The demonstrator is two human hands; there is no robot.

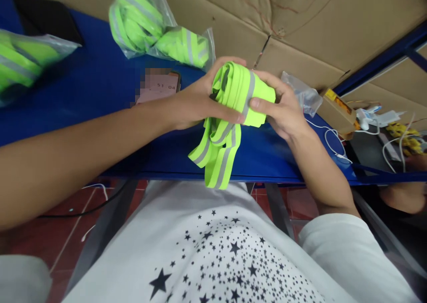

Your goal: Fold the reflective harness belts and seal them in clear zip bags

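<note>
Between my two hands, above the front part of the blue table, is a folded bundle of neon-yellow reflective straps (235, 91) with grey stripes. My left hand (207, 96) is closed round its left side, thumb lying across the front. On the right side my right hand (283, 103) grips it, with the thumb pressed on the grey stripe and the fingers behind. Loose strap ends dangle below the bundle, over the table's front edge. Dark pieces, perhaps buckles, show inside the folds at the left.
Clear bags of neon straps (136, 22) lie at the back, another strap bag (26, 62) at far left. A phone (160, 87) rests beside my left forearm. Behind my right hand are an empty plastic bag (303, 94), a white cable (333, 145) and a small carton (338, 111).
</note>
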